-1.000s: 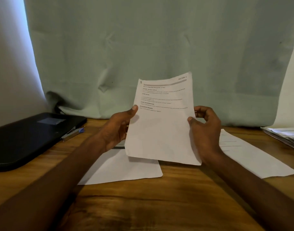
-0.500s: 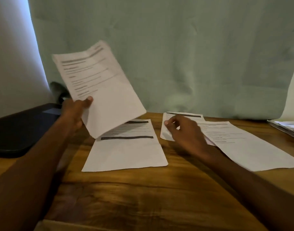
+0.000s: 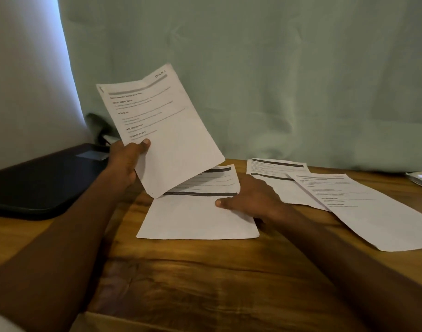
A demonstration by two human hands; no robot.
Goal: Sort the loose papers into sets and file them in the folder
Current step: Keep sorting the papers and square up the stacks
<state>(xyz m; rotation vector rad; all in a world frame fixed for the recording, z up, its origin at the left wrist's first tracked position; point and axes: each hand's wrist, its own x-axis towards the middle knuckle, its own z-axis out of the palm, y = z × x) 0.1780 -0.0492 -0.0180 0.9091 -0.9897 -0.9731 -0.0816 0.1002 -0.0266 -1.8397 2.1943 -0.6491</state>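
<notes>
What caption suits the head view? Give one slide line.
Left hand holds a printed sheet up while right hand rests on the sheet on the wooden desk.

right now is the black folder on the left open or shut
Shut. The black folder lies flat on the table with its cover down, and no papers show inside. The left hand holds a sheet beside it.

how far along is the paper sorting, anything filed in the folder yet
Early. Done: papers lie in two spots on the table, a centre pile and overlapping sheets at right. In hand: the left hand holds one sheet; the right hand rests on the centre pile. Left: filing; black folder is closed.
</notes>
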